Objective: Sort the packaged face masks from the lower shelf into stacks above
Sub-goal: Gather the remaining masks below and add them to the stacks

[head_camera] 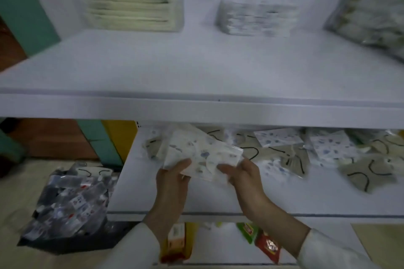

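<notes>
The left hand [172, 178] and right hand [242, 176] each pinch a near corner of a small bunch of blue-dotted mask packets [201, 155], held just above the lower shelf [196, 201], probably to square them for stacking. More packets [328, 150] lie scattered to the right. Above, the upper shelf's edge [196, 111] overhangs; a cream stack [131, 10] and a dotted stack [255, 18] wait at its back.

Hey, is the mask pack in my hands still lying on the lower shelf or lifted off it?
Lifted: the mask pack is pinched between left hand and right hand, above the lower shelf.
</notes>
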`<action>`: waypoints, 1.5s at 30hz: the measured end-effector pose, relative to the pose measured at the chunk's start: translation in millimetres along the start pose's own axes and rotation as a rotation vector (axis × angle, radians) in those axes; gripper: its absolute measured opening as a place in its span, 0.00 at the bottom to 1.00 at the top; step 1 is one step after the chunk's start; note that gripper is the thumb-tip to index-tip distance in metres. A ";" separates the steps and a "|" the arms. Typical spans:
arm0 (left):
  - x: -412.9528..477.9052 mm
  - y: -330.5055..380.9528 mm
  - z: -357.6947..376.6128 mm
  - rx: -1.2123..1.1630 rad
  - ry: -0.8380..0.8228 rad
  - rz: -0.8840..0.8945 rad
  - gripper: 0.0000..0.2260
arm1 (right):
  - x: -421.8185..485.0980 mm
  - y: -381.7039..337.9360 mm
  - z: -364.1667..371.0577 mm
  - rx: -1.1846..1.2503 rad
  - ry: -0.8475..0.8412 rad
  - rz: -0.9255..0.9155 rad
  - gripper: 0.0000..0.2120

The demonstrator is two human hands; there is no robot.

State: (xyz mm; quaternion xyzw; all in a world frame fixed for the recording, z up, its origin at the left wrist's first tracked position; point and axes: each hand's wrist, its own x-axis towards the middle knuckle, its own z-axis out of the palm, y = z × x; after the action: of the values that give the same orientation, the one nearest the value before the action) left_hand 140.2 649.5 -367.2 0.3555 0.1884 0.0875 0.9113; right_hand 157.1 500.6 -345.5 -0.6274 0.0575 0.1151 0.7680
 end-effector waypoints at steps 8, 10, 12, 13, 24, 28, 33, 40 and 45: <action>-117.1 102.3 50.6 0.661 -0.233 0.338 0.14 | -92.2 -125.0 -31.5 -0.311 -0.295 -0.419 0.18; -130.1 127.0 78.8 0.776 -0.295 0.450 0.15 | -98.7 -161.1 -27.8 -0.374 -0.245 -0.554 0.10; -127.8 154.6 110.4 0.889 -0.294 0.598 0.14 | -91.5 -196.6 -23.2 -0.362 -0.170 -0.627 0.10; -122.4 166.8 126.7 0.899 -0.289 0.650 0.12 | -85.4 -213.3 -18.9 -0.347 -0.145 -0.638 0.12; -44.0 167.3 159.9 1.049 -0.109 0.513 0.07 | -20.4 -227.6 2.2 -0.272 -0.047 -0.426 0.17; -37.3 174.0 161.5 1.145 -0.161 0.515 0.04 | -16.5 -234.6 -3.8 -0.305 0.011 -0.391 0.16; -27.7 184.5 152.0 1.313 -0.216 0.621 0.07 | -11.6 -240.8 -29.6 -0.481 0.055 -0.417 0.09; -13.0 200.9 154.6 1.297 -0.319 0.589 0.05 | -7.1 -250.9 -41.4 -0.415 0.025 -0.439 0.09; -6.0 199.1 172.1 1.333 -0.363 0.565 0.05 | 1.3 -254.5 -38.7 -0.453 -0.002 -0.408 0.09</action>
State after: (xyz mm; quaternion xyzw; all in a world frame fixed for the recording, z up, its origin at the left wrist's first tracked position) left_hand 199.4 687.7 -113.5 0.8763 -0.0506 0.1257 0.4623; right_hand 223.9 415.5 -111.9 -0.7810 -0.0978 -0.0312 0.6161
